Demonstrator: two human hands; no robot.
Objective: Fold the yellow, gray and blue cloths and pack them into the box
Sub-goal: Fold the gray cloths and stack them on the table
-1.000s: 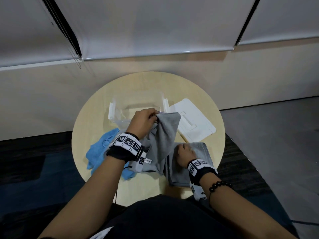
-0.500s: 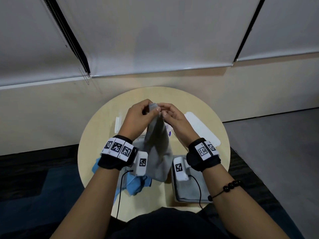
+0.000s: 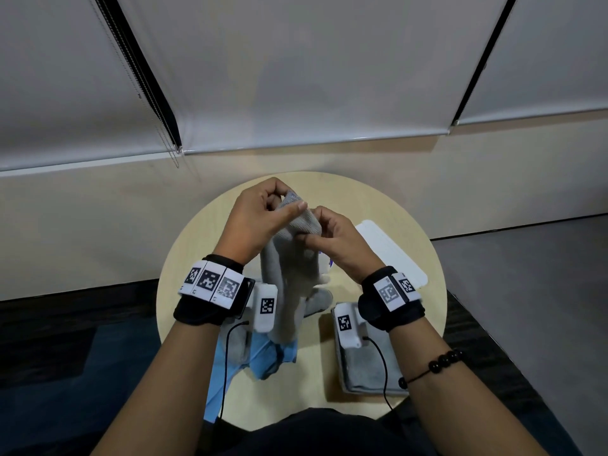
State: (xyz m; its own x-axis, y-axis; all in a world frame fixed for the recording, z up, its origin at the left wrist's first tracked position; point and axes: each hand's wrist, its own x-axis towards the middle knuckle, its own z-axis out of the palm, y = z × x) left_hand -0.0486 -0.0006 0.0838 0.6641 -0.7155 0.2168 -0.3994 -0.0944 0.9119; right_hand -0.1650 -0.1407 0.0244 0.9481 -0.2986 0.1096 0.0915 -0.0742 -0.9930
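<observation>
The left hand [image 3: 260, 222] was raised above the desk [image 3: 394, 212] with its fingers curled, and the top corner of a gray cloth [image 3: 289, 284] was pinched between its thumb and forefinger. The right hand [image 3: 339, 245] was held just beside it, slightly lower, and the edge of the same cloth was pinched in its bent fingertips. Both palms were turned inward toward each other, with the forearms reaching up from the near edge of the view. The cloth was hung from the two hands in a loose, narrow drape between the wrists. Its lower end was seen over a blue cloth [image 3: 266, 357]; whether the two touched could not be told.

The box could not be made out behind the hands and the hanging cloth, so its contents could not be told. A white lid [image 3: 391, 255] was laid flat on the desk just beyond the right wrist.

The blue cloth was left crumpled at the near left of the desk, with part of it hung over the edge. A second gray cloth, folded [image 3: 365, 366], was laid flat at the near right, below the right wrist. Black wristbands [image 3: 210, 284] with printed white tags were worn on both wrists, and a bead bracelet [image 3: 444, 360] on the right forearm. Pale blinds [image 3: 296, 77] were drawn behind the desk.
</observation>
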